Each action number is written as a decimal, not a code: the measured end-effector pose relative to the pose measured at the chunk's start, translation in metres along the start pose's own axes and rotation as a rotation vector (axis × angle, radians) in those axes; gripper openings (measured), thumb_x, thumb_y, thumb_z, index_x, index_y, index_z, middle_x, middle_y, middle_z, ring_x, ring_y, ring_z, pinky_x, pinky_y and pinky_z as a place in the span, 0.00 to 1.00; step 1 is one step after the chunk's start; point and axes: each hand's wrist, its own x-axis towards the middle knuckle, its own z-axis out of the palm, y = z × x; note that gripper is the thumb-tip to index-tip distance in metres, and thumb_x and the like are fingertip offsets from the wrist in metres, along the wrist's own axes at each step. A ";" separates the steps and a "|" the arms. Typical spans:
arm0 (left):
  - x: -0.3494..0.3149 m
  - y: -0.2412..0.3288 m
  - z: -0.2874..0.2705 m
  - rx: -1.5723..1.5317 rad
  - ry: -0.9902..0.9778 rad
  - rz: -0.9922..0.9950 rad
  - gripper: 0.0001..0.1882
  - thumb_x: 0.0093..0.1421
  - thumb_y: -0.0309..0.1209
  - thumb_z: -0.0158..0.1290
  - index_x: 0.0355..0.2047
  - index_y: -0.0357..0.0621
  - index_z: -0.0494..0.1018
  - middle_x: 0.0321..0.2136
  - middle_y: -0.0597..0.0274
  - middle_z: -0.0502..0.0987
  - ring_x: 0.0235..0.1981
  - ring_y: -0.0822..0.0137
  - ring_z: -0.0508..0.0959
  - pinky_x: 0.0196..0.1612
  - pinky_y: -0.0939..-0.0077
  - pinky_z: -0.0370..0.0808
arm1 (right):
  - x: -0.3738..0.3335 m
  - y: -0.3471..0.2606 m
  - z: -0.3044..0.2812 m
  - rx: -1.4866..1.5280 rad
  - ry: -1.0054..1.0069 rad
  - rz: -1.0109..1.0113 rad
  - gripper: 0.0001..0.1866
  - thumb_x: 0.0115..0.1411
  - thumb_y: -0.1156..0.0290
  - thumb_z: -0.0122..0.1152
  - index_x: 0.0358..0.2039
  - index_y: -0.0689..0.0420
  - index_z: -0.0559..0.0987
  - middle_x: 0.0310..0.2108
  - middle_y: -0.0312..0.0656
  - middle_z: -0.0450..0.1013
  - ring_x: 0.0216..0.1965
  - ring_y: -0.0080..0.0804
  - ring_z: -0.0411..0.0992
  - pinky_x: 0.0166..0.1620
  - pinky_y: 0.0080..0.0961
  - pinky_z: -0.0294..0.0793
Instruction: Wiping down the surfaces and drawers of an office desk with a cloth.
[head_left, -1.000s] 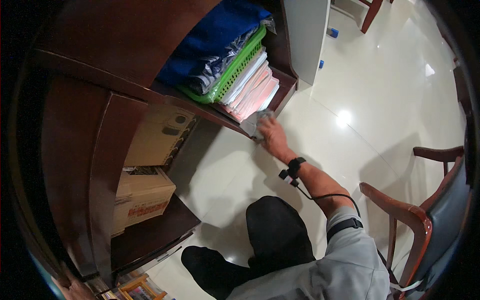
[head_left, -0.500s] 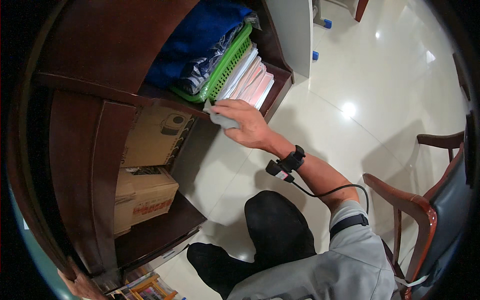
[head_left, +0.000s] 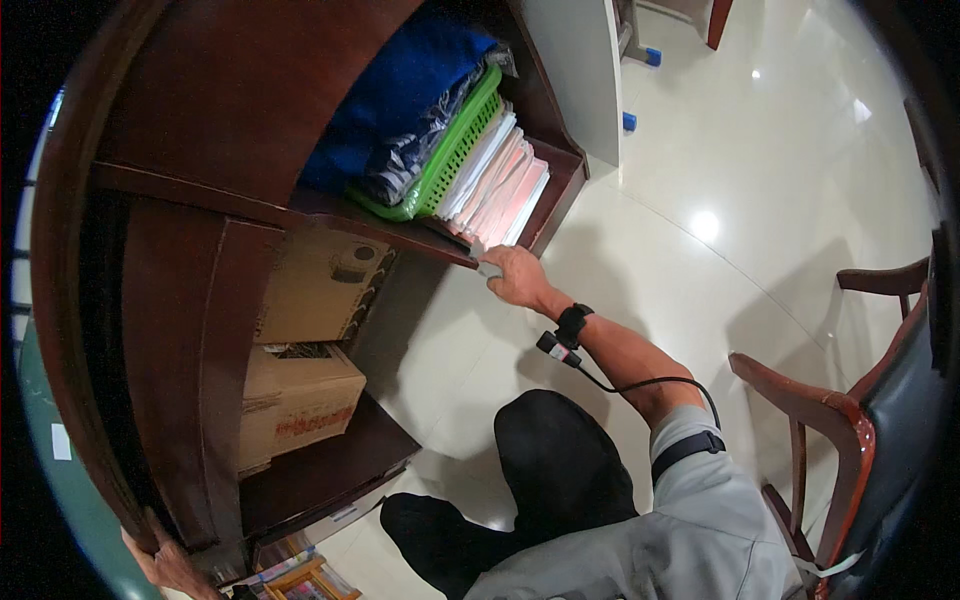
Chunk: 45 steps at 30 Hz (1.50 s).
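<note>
My right hand (head_left: 520, 275) is closed round a grey cloth (head_left: 488, 268), much of it hidden by the fingers. The cloth lies against the front edge of a dark wooden shelf (head_left: 425, 240), just below a stack of white and pink papers (head_left: 500, 190). Beside the papers stands a green plastic basket (head_left: 455, 150) with blue and plastic-wrapped things in it. At the lower left, my left hand (head_left: 172, 568) grips the edge of the dark wooden cabinet (head_left: 165, 380); its fingers show only in part.
Cardboard boxes (head_left: 300, 400) fill the lower compartment at the left. A wooden armchair (head_left: 800, 390) with a dark seat stands at the right. A pale panel (head_left: 580, 70) rises behind the shelf. Glossy tiles (head_left: 690, 270) cover the floor, and a cable (head_left: 640, 380) runs along my right forearm.
My right hand and the grey cloth have slid right and nearer along the shelf edge, from below the basket to below the papers. My left hand stays at the cabinet's edge.
</note>
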 end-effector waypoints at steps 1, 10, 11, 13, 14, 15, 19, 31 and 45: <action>0.004 0.015 -0.009 0.007 -0.035 -0.106 0.19 0.66 0.27 0.56 0.57 0.37 0.72 0.50 0.55 0.78 0.44 0.63 0.78 0.47 0.71 0.77 | 0.001 -0.009 0.002 0.020 -0.005 0.036 0.24 0.46 0.70 0.58 0.46 0.60 0.81 0.47 0.53 0.76 0.49 0.54 0.72 0.56 0.41 0.70; 0.002 0.023 0.008 -0.012 0.105 -0.014 0.20 0.59 0.22 0.61 0.53 0.36 0.76 0.46 0.52 0.82 0.44 0.60 0.81 0.49 0.68 0.76 | -0.001 -0.110 -0.056 0.125 0.120 0.000 0.24 0.48 0.69 0.59 0.48 0.60 0.81 0.50 0.53 0.76 0.52 0.53 0.73 0.58 0.40 0.70; -0.001 0.012 0.011 -0.005 0.116 -0.018 0.20 0.59 0.22 0.61 0.53 0.36 0.76 0.46 0.52 0.82 0.44 0.60 0.81 0.49 0.68 0.76 | 0.003 -0.125 -0.068 0.130 0.121 -0.013 0.24 0.48 0.69 0.59 0.48 0.60 0.81 0.50 0.53 0.76 0.52 0.53 0.73 0.58 0.40 0.70; 0.000 0.009 0.016 -0.044 0.097 -0.026 0.20 0.59 0.22 0.61 0.53 0.37 0.76 0.47 0.52 0.81 0.45 0.58 0.81 0.49 0.68 0.76 | 0.011 -0.154 -0.099 0.446 0.185 -0.083 0.23 0.50 0.70 0.61 0.49 0.60 0.80 0.50 0.51 0.77 0.53 0.46 0.74 0.57 0.35 0.71; -0.001 0.015 0.012 -0.030 0.084 -0.054 0.21 0.58 0.20 0.61 0.53 0.36 0.76 0.47 0.51 0.81 0.46 0.56 0.81 0.50 0.68 0.77 | 0.017 -0.175 -0.113 0.450 0.178 -0.093 0.23 0.50 0.70 0.61 0.49 0.60 0.80 0.50 0.51 0.77 0.53 0.46 0.74 0.57 0.35 0.71; -0.002 0.015 0.009 -0.014 0.090 -0.061 0.21 0.58 0.20 0.61 0.53 0.36 0.76 0.47 0.51 0.81 0.46 0.56 0.81 0.50 0.68 0.77 | 0.026 -0.200 -0.125 0.547 0.261 -0.182 0.23 0.51 0.71 0.61 0.50 0.61 0.79 0.49 0.48 0.77 0.52 0.40 0.74 0.56 0.32 0.71; 0.004 0.037 0.005 -0.073 0.102 0.005 0.22 0.56 0.18 0.61 0.52 0.36 0.76 0.49 0.51 0.81 0.48 0.55 0.81 0.52 0.66 0.76 | 0.054 -0.241 -0.143 0.889 0.290 -0.159 0.27 0.56 0.69 0.63 0.56 0.64 0.73 0.47 0.42 0.76 0.49 0.26 0.71 0.55 0.25 0.70; 0.009 0.048 -0.007 -0.089 0.166 0.075 0.22 0.54 0.25 0.66 0.51 0.37 0.77 0.45 0.48 0.82 0.46 0.56 0.82 0.51 0.67 0.76 | 0.041 -0.215 -0.076 0.320 0.417 -0.217 0.22 0.55 0.71 0.60 0.52 0.58 0.76 0.48 0.49 0.74 0.50 0.48 0.72 0.57 0.33 0.70; 0.014 0.049 -0.005 -0.089 0.254 0.085 0.22 0.47 0.26 0.68 0.46 0.48 0.79 0.39 0.56 0.82 0.38 0.52 0.82 0.41 0.65 0.78 | -0.017 -0.331 -0.121 0.462 0.286 -0.370 0.19 0.52 0.80 0.64 0.47 0.62 0.79 0.44 0.41 0.77 0.44 0.24 0.74 0.51 0.22 0.71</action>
